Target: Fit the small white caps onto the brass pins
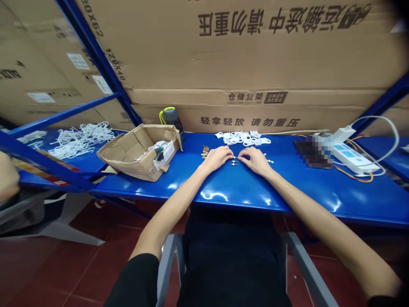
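Both my hands rest on the blue metal shelf (230, 187) in front of me. My left hand (218, 156) and my right hand (254, 160) meet at a tiny metal part (235, 159), fingers curled and pinched on it from either side. One or two more such small parts (234, 163) lie on the shelf just under my fingertips. A heap of white plastic pieces (243, 138) lies just beyond my hands. A few small brown parts (205, 151) sit left of my left hand, and tiny white bits (271, 161) lie right of my right hand.
An open cardboard box (140, 150) holding bags stands at the left, a grey bottle (171, 117) behind it. White wire hooks (79, 137) pile up far left. A power strip (351, 155) with cables and a dark blurred object (311, 152) lie right. Big cartons (255, 64) wall the back.
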`<state>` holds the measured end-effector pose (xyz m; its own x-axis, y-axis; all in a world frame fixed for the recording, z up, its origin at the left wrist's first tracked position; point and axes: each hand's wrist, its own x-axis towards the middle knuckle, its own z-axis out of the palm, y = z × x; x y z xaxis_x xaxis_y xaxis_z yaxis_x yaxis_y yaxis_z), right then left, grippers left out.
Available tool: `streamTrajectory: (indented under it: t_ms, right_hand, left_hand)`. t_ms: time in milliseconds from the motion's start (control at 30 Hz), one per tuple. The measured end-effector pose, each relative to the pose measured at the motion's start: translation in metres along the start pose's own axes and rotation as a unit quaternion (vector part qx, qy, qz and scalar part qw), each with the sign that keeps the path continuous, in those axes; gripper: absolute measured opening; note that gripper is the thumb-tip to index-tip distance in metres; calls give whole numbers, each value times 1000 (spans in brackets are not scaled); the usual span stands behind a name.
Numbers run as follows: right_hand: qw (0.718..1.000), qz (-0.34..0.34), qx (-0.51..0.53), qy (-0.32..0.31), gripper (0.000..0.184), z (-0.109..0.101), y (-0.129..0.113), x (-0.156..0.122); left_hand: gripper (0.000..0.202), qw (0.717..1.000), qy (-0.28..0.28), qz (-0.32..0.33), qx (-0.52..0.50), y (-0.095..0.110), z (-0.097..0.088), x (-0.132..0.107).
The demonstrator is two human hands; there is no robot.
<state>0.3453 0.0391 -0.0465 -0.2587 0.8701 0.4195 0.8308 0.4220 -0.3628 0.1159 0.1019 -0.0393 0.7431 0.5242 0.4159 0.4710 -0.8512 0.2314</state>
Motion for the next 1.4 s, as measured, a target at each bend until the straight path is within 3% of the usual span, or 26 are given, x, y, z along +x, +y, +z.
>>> streamTrajectory:
  t_ms: [833,1000,1167,1400]
  right_hand:
    - [1000,5,-20,-17,26,-4,-3,-5]
    - [996,9,-88,7,31,-3,2,-7]
    - [991,32,-125,-21,44,0,8,-7]
    - [990,32,-130,-34,45,0,10,-6]
  left_hand:
    - [15,999,-26,20,36,-6,-10,0]
    - [28,996,3,-19,88,-3,-5,0]
    - [37,996,-23,-34,77,-4,4,0]
    - [37,996,-31,-33,73,-8,4,1]
